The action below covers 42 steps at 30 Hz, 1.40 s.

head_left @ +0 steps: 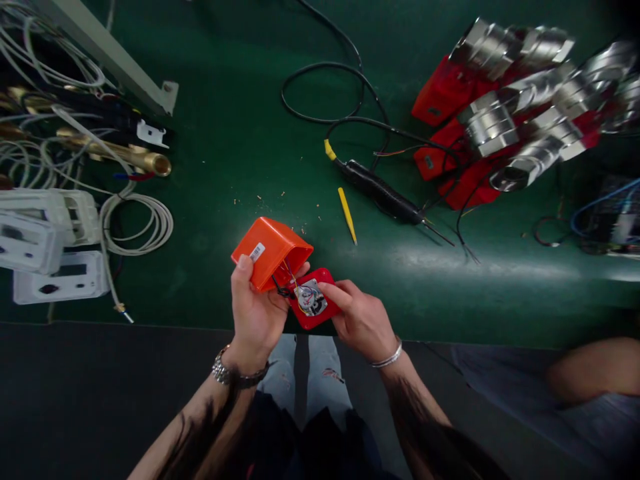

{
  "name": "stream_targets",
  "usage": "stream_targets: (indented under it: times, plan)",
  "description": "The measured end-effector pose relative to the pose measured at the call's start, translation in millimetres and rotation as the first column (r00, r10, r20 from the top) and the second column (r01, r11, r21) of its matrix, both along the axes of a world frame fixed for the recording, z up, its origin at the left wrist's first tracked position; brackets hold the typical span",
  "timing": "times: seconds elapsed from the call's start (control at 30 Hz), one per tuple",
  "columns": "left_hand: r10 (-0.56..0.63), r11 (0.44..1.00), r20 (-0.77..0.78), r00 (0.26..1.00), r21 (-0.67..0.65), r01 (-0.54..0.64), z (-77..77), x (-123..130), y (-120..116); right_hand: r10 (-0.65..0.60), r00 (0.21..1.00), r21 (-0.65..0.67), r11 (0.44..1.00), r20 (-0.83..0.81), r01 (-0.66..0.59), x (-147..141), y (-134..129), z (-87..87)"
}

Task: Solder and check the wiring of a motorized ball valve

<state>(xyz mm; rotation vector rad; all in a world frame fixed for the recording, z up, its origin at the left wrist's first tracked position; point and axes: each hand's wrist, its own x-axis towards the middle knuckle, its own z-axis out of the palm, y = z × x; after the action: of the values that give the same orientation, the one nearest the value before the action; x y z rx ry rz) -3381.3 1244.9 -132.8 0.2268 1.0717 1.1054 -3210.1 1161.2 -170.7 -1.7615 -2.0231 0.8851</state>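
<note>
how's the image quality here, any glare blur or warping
Head view: sharp at centre on the orange housing and red base; the metal parts top right smear and stretch toward the corner; a pale sheen of glare lies on the green mat; the straight table edge bows, fisheye style.

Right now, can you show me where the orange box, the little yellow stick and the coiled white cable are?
orange box (270,250): head view, on its top face.
yellow stick (347,215): head view, mid-shaft.
coiled white cable (161,223): head view, right side of coil.
</note>
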Motion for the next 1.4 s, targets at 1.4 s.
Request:
stream_targets:
  times: [1.4]
  plan:
    - [-0.171, 0.818, -0.768, 0.617, 0.238, 0.524, -31.8, -32.8, -38.9, -0.011, 0.836, -0.303, 0.935, -0.549, -0.186, 24.6, 98.1, 58.1]
